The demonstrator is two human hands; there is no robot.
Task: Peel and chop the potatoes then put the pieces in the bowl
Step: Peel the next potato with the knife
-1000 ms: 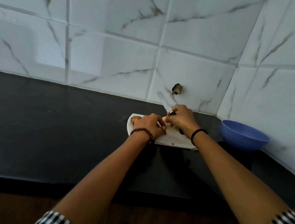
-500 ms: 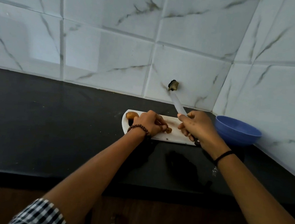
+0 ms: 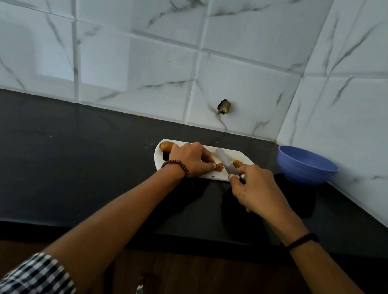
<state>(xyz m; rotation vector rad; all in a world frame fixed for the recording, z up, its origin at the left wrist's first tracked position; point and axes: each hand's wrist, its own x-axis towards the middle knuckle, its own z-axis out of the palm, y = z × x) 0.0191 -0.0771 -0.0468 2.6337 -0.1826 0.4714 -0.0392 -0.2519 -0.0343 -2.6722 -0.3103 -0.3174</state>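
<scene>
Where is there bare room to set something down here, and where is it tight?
The black countertop is bare left of the white cutting board, back to the tiled wall, and in the gap between board and blue bowl. The board is crowded: left hand holding a potato piece, right hand gripping the grey-bladed knife, a brown potato at its left end.

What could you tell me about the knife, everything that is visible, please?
The knife shows a pale grey, flat blade, seemingly metal; its handle is hidden in the right hand, whose fingers curl round it. The blade points away from the person and a little left, over the white cutting board. It sits between the held potato, gripped by the left hand, and a cut piece on its right. Whether the edge touches the board cannot be told.
</scene>
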